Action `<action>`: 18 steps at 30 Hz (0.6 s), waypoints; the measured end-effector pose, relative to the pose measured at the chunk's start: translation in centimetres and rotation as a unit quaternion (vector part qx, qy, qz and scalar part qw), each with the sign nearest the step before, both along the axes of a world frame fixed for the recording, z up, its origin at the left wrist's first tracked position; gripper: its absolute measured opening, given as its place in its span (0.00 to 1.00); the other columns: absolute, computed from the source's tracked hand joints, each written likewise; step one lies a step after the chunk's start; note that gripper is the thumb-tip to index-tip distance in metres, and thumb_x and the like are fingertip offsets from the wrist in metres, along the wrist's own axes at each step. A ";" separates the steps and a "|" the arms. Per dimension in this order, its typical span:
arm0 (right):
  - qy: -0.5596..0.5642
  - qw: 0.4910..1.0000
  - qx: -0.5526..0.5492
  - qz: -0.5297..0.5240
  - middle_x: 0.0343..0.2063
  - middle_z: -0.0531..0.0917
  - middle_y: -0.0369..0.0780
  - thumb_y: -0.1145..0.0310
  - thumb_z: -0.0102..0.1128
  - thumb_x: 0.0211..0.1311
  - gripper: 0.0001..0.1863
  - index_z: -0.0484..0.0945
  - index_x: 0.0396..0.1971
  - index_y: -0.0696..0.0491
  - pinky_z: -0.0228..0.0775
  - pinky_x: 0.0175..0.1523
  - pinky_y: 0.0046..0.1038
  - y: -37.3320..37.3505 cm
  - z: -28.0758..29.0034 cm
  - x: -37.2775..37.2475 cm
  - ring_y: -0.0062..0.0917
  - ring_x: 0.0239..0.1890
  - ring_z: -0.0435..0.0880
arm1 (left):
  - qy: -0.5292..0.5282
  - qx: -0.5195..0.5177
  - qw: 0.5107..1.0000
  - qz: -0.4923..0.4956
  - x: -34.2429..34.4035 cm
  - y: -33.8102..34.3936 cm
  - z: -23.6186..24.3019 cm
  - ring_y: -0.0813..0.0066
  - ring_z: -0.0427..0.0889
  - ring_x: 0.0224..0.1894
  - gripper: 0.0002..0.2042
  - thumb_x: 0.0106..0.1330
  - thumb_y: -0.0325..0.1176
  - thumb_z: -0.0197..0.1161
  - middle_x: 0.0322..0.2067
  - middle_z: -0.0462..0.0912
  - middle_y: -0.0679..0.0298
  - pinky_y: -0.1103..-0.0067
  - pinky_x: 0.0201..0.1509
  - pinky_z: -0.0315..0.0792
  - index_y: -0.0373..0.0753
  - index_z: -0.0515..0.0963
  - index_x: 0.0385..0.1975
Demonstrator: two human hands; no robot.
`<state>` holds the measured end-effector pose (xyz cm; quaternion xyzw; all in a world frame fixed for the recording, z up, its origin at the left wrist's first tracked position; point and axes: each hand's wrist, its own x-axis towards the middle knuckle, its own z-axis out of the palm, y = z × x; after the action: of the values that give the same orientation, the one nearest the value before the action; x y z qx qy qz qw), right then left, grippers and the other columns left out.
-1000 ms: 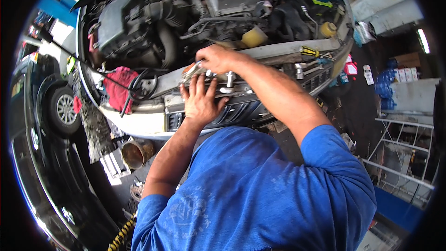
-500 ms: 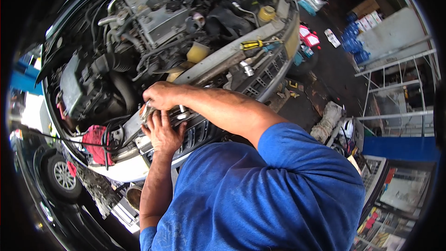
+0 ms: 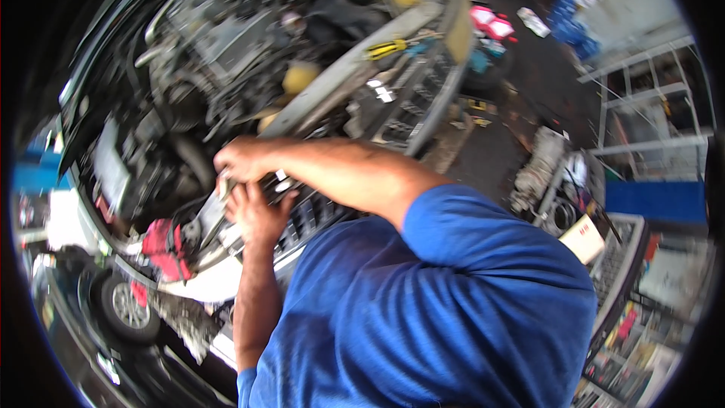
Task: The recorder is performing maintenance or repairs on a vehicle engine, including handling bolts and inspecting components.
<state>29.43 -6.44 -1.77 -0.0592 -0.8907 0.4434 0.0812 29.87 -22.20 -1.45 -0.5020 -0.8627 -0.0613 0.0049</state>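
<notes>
My right hand reaches across from the right, its fingers curled down over a small pale piece at the front panel of an open car engine bay. What it grips is blurred and mostly covered by the fingers. Just below, my left hand has its fingers stretched up against the same spot, the thumb spread apart. Both hands are above the dark grille, close to the long front crossbar. The engine lies beyond them.
A yellow-handled screwdriver and a shiny metal piece rest along the car's front. A red cloth hangs over the front left corner. A dark car stands at left; a metal frame rack stands at right.
The whole view has shifted and blurred with head motion. Both hands stay together at the same spot on the front panel, with little change in their pose.
</notes>
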 end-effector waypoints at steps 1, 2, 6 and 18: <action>0.007 1.000 -0.006 0.011 0.35 0.83 0.48 0.62 0.59 0.57 0.12 0.81 0.37 0.53 0.74 0.44 0.38 0.5 -0.3 0.0 0.41 0.39 0.83 | -0.018 0.020 0.999 -0.018 0.1 0.3 0.7 0.45 0.63 0.61 0.48 0.41 0.62 0.72 0.55 0.68 0.50 0.52 0.58 0.60 0.38 0.63 0.60; -0.001 1.000 -0.026 0.008 0.35 0.83 0.48 0.61 0.59 0.58 0.13 0.81 0.38 0.53 0.74 0.44 0.37 0.7 -0.4 0.2 0.41 0.39 0.83 | -0.029 -0.003 0.999 -0.021 -0.2 0.5 0.9 0.46 0.64 0.60 0.48 0.39 0.62 0.74 0.54 0.68 0.50 0.53 0.57 0.62 0.38 0.65 0.58; -0.029 0.998 -0.048 -0.017 0.37 0.83 0.48 0.61 0.57 0.58 0.15 0.80 0.41 0.53 0.73 0.48 0.38 1.5 -0.5 0.4 0.42 0.43 0.82 | -0.065 -0.011 0.996 -0.064 -1.7 0.1 1.6 0.53 0.60 0.63 0.44 0.40 0.55 0.75 0.56 0.67 0.54 0.53 0.61 0.59 0.39 0.67 0.58; -0.053 0.994 -0.094 0.008 0.36 0.85 0.44 0.65 0.58 0.57 0.13 0.80 0.39 0.55 0.72 0.48 0.32 1.9 -1.0 -1.2 0.32 0.41 0.83 | -0.083 0.218 0.969 -0.081 -5.5 -3.8 -0.7 0.53 0.73 0.48 0.25 0.50 0.35 0.70 0.45 0.76 0.54 0.63 0.52 0.69 0.37 0.74 0.49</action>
<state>28.25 -4.50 -2.73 -0.0825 -0.8484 0.5224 0.0245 24.38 -26.01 -2.13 -0.5503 -0.7821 -0.2899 0.0376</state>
